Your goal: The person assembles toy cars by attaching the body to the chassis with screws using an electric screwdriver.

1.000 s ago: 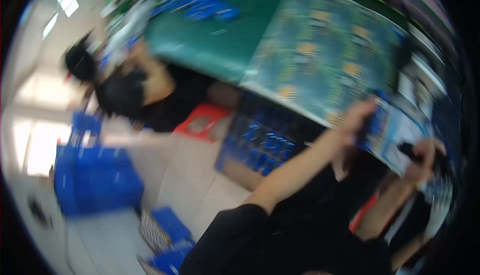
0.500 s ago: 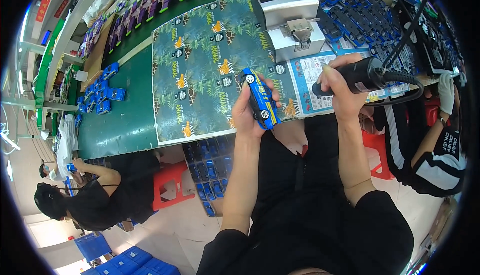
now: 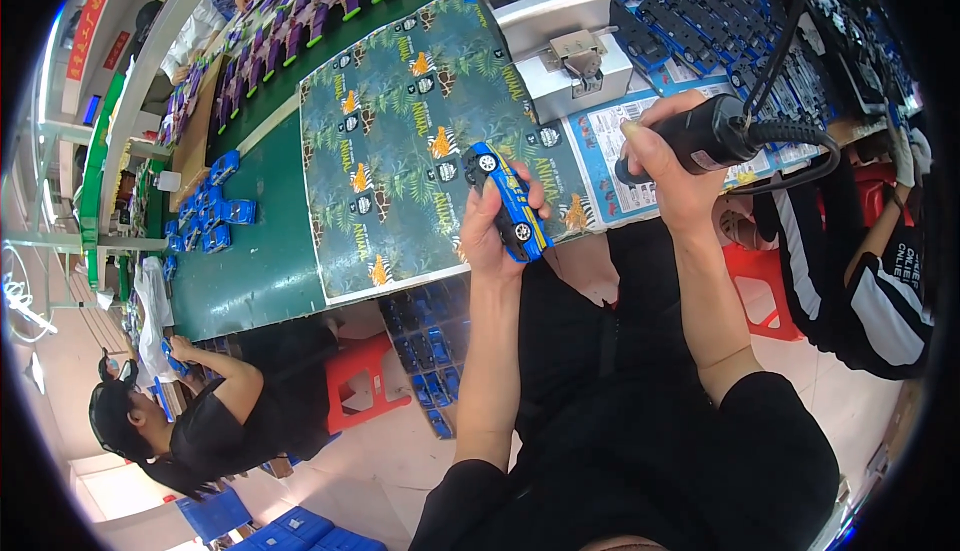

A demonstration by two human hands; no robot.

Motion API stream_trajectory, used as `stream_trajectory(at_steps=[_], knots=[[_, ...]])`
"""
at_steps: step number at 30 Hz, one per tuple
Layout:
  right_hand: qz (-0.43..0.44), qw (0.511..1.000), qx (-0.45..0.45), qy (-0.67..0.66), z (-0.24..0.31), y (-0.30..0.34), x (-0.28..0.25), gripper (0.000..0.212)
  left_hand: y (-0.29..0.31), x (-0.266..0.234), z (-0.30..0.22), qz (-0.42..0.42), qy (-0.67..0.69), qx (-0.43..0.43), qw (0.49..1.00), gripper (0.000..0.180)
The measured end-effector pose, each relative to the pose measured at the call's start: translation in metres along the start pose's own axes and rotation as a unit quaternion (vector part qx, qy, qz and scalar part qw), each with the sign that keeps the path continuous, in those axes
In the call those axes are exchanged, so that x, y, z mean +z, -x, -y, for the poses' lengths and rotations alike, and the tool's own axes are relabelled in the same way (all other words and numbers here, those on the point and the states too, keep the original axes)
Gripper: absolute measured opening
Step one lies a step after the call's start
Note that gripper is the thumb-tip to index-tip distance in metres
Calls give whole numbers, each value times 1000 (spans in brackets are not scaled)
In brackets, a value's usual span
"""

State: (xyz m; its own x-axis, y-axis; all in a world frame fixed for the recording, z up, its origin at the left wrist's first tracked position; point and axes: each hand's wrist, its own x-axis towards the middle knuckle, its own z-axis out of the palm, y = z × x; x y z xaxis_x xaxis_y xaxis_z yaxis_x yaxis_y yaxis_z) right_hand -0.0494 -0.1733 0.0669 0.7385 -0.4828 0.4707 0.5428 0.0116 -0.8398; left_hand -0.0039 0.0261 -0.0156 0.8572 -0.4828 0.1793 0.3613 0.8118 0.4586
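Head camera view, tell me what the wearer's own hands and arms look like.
The left hand and right hand are bare, with no gloves, watch or band showing. The forearms are uncovered below short, plain black sleeves.

The toy car (image 3: 510, 206) looks glossy plastic on my feed, the corded tool (image 3: 712, 134) smooth plastic — the far box (image 3: 556, 23) satin metal, the desk (image 3: 255, 276) smooth.
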Motion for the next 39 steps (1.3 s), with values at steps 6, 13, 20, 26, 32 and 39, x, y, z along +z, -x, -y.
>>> stream_trajectory(at_steps=[6,13,20,26,32,39], knots=[[3,1000,-7,-3,2,-2,-1,23,-4,8,-2,-16,75,-33,996,49],[9,1000,-9,-9,3,-5,-3,22,-3,6,-5,-10,122,-54,991,61],[-2,999,6,-36,7,-5,0,21,-4,6,-4,1,126,-61,990,60],[-3,1000,7,-21,12,-4,1,21,-5,9,-2,-13,106,-59,993,54],[-6,1000,-1,-28,9,-6,1,21,-2,20,5,-116,-77,-17,990,35],[27,987,-13,-155,31,-15,3,14,-14,44,17,-140,-213,8,967,32]])
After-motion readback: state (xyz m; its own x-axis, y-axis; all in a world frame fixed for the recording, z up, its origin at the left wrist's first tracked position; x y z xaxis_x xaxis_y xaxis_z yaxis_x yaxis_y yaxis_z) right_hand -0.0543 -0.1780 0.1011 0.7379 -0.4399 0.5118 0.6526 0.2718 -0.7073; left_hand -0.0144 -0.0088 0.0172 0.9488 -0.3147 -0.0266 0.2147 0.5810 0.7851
